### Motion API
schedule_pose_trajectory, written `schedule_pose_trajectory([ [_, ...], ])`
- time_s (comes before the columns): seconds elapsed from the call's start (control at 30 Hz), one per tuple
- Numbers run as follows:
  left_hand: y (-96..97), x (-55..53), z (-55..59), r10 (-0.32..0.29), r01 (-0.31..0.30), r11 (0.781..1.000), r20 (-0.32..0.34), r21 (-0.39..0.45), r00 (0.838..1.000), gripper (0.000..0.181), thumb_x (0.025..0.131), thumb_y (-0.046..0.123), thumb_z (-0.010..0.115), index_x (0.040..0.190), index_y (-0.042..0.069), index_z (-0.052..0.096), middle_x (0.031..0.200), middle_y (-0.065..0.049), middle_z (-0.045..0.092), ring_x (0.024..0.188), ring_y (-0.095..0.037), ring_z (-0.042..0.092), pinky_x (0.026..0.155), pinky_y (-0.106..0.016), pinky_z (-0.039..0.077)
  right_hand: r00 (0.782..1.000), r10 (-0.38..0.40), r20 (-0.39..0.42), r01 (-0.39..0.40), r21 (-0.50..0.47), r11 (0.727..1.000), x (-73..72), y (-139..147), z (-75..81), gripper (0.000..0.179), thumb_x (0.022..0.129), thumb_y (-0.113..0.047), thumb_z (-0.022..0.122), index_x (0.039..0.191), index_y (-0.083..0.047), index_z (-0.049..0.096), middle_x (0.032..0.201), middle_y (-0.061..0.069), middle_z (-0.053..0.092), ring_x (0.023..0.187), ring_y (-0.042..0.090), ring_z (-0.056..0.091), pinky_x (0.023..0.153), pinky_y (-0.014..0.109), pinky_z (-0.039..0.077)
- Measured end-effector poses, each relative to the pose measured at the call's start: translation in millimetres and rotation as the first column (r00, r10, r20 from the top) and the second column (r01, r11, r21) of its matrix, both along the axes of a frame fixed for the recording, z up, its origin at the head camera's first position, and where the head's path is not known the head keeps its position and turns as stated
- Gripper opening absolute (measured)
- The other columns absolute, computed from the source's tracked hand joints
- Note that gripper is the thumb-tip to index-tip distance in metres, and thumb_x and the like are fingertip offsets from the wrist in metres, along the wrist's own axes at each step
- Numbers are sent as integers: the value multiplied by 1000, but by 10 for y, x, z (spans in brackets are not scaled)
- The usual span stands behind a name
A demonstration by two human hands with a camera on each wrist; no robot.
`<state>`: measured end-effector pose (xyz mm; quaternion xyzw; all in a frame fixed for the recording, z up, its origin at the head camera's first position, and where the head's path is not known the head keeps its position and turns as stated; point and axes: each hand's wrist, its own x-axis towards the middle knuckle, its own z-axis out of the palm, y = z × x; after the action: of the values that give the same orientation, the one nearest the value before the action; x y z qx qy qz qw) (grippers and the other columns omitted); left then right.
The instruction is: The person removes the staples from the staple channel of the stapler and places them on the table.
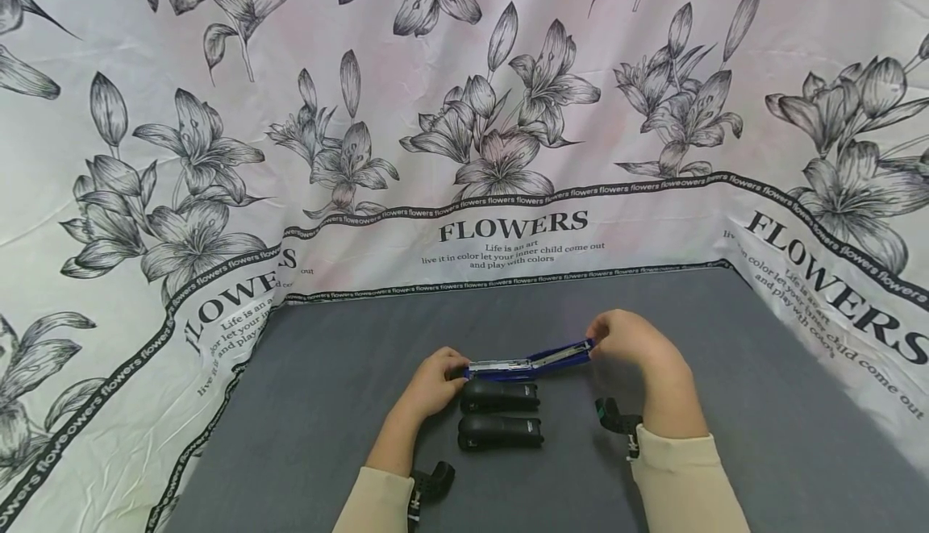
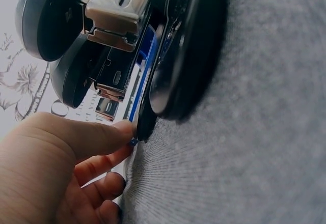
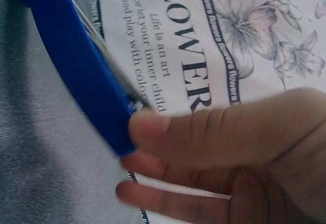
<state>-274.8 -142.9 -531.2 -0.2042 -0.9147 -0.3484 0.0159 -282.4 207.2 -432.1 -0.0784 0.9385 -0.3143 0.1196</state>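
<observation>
A blue stapler [image 1: 530, 365] lies opened out wide, its metal staple channel showing along the left half. At its left end my left hand [image 1: 434, 384] pinches the base between thumb and fingers, low against the cloth. My right hand [image 1: 630, 338] pinches the raised tip of the blue top arm [image 3: 84, 76] between thumb and forefinger. Just in front of it lie two black staplers, one close to the blue one [image 1: 501, 396] and one nearer to me [image 1: 499, 431]. In the left wrist view a black stapler [image 2: 188, 56] hides much of the blue base.
Grey cloth [image 1: 327, 404] covers the table. A white curtain printed with flowers [image 1: 501, 114] hangs along the back and both sides. Each wrist wears a black strapped camera mount, one on the left [image 1: 433, 482] and one on the right [image 1: 617, 418].
</observation>
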Motion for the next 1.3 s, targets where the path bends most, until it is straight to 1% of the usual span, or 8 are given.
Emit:
schedule_pose_trajectory([
  [0.17,1,-4,-9,5,-5,1000,1,-6,1000,26,93,3,71,119,1,74,110,-3,63,89,-16,54,78,-36,46,999,-27,41,27,15,1000,-12,-9,-35,24,85,0,75,108,4,69,107,19,67,97,35,63,84,55,51],
  [0.47,3,4,-6,13,-13,1000,6,-2,1000,27,94,4,71,120,1,74,111,-3,63,88,-16,53,77,-35,46,1000,-18,8,17,39,999,29,-63,40,28,88,0,73,115,8,67,110,23,66,99,38,63,85,55,52],
  [0.63,2,11,-5,12,-12,1000,11,1,1000,26,94,4,71,120,1,74,111,-2,62,88,-16,53,77,-35,46,994,-2,-111,3,10,1000,47,-148,86,31,97,-8,68,123,8,66,116,24,66,107,40,62,89,56,50],
  [0.83,2,7,-3,12,-12,1000,4,5,1000,25,94,3,72,119,1,74,110,-3,62,88,-16,53,77,-34,46,967,-7,-254,-12,-71,997,31,-320,73,32,101,-13,65,127,5,66,123,22,64,116,41,59,97,57,47],
  [0.9,1,7,-5,12,-12,1000,3,5,1000,25,93,3,72,118,1,74,109,-2,62,87,-16,53,76,-33,45,960,-12,-280,-11,-83,997,32,-401,65,31,100,-12,66,126,4,68,120,20,65,113,39,60,95,55,48],
  [1.03,-2,4,0,13,-13,1000,5,12,1000,26,93,3,72,119,1,74,109,-3,62,87,-16,53,76,-34,45,949,-6,-316,-19,-75,997,30,-588,34,26,99,-12,67,121,2,71,108,12,65,99,30,62,86,48,52],
  [1.13,-3,4,2,12,-12,1000,9,17,1000,26,94,3,72,119,2,74,110,-3,62,87,-16,53,76,-34,45,943,30,-332,-50,-52,997,31,-725,-5,22,98,-11,69,117,0,74,100,6,63,88,22,60,77,43,52],
  [1.3,1,12,-6,16,-16,1000,19,14,1000,27,94,4,72,121,3,74,112,-2,62,86,-15,52,75,-33,45,939,95,-330,-106,-16,994,51,-919,-78,19,97,-11,71,113,-2,76,95,3,63,82,17,60,75,39,52],
])
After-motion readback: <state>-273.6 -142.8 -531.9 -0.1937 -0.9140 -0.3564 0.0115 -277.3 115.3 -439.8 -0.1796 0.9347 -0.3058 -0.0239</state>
